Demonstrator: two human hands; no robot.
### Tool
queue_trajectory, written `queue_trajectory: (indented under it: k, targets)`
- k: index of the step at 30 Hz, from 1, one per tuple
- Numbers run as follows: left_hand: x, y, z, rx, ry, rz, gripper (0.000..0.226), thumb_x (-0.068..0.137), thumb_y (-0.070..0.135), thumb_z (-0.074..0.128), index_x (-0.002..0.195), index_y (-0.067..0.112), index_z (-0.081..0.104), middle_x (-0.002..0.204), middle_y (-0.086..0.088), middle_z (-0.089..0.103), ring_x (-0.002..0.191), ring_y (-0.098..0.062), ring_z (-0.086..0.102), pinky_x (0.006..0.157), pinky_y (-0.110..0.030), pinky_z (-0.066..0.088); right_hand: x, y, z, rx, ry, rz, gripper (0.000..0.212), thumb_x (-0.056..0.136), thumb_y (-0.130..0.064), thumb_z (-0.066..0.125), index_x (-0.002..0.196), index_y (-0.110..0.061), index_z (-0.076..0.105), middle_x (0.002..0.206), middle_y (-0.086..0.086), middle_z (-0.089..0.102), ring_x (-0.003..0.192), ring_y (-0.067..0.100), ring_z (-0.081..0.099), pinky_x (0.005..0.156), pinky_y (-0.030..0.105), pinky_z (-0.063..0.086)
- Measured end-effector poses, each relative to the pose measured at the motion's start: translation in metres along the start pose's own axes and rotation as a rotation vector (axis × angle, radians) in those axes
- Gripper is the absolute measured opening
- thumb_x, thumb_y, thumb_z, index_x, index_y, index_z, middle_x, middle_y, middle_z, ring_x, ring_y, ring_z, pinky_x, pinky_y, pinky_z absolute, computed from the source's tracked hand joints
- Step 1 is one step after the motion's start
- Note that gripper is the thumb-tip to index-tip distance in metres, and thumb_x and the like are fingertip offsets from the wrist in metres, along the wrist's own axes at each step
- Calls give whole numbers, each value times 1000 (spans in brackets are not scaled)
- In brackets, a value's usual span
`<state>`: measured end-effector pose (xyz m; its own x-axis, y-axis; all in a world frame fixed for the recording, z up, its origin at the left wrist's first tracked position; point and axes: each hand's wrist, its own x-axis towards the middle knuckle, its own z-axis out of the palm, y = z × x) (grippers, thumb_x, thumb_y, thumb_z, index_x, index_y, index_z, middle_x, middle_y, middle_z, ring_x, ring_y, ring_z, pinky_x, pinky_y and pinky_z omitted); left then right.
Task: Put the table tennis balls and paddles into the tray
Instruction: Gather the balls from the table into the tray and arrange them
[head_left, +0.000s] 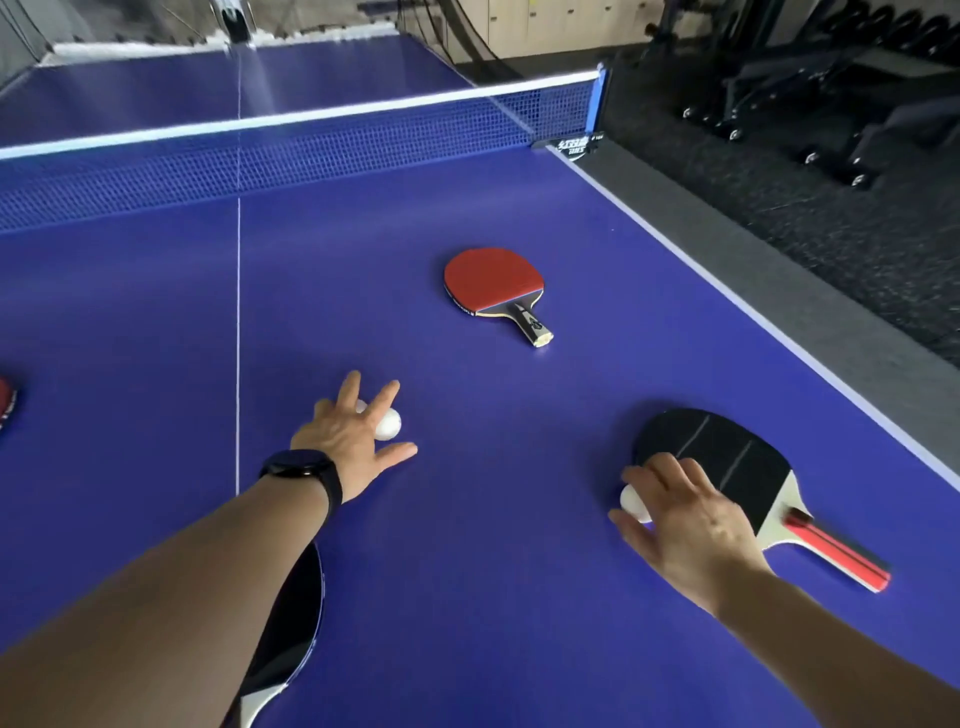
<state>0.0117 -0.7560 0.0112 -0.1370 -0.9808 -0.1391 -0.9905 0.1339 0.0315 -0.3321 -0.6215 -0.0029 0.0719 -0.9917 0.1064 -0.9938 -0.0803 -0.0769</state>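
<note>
My left hand (353, 436) rests over white balls on the blue table, fingers spread; one ball (388, 423) shows under the fingertips and a second ball (360, 406) peeks between the fingers. My right hand (685, 512) curls around another white ball (635, 503) beside a black-faced paddle (727, 462) with a red handle. A red paddle (491, 278) lies farther out at the centre. Another black paddle (291, 623) is partly hidden under my left forearm. A red paddle edge (6, 402) shows at the far left. No tray is in view.
The net (291, 150) crosses the table ahead. The table's right edge line (753, 306) runs diagonally, with dark floor and wheeled gym equipment (810, 114) beyond it. A white centre line (238, 322) runs left of my left hand.
</note>
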Motion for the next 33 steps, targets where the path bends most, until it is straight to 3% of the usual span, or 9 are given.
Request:
queue_trajectory:
  k: [4,11,14,18,22,27,33]
  targets:
    - [6,3,8,-25,62,21,47,89,58,46,126,30,42,125,-3,38,105,-28,41,61,-36,47,7,-13,-3,68,72,-42,31,76,-33,76,99,-15,66,93,0,57,80,24,59,39,27,44]
    - [-42,-38,-38,-57,149,104,44,85,56,57,116,27,48,113,0,43,96,-25,49,58,-33,44,24,-95,-30,265,86,-74,30,80,-33,73,104,-17,63,97,0,56,78,24,62,40,30,46]
    - [-83,-87,-74,-63,197,84,42,83,56,59,113,27,49,109,1,43,93,-25,50,61,-36,48,27,-159,-53,338,103,-143,28,82,-32,72,104,-17,62,99,0,56,73,23,61,42,28,42]
    - [-153,-170,-118,-75,245,13,44,82,57,61,113,27,51,110,-1,43,93,-27,52,67,-38,48,19,-266,-90,418,112,-274,29,87,-36,66,108,-17,61,104,1,54,67,20,54,49,31,49]
    - [-240,-253,-146,-93,307,-58,49,81,57,62,114,23,54,110,-3,45,94,-28,55,68,-36,44,-11,-383,-127,503,107,-360,32,90,-35,63,116,-17,59,112,2,52,75,27,60,62,32,51]
    - [-360,-342,-157,-119,330,-154,51,79,63,59,111,24,53,111,-4,45,92,-29,55,69,-39,48,-76,-506,-157,579,93,-413,35,92,-35,62,123,-18,56,121,0,50,75,26,63,70,35,54]
    - [-497,-405,-124,-231,278,-230,55,79,70,53,107,22,53,108,-3,47,78,-28,55,70,-41,51,-184,-611,-143,612,-2,-407,34,92,-35,61,123,-23,56,122,-3,50,71,23,63,68,30,48]
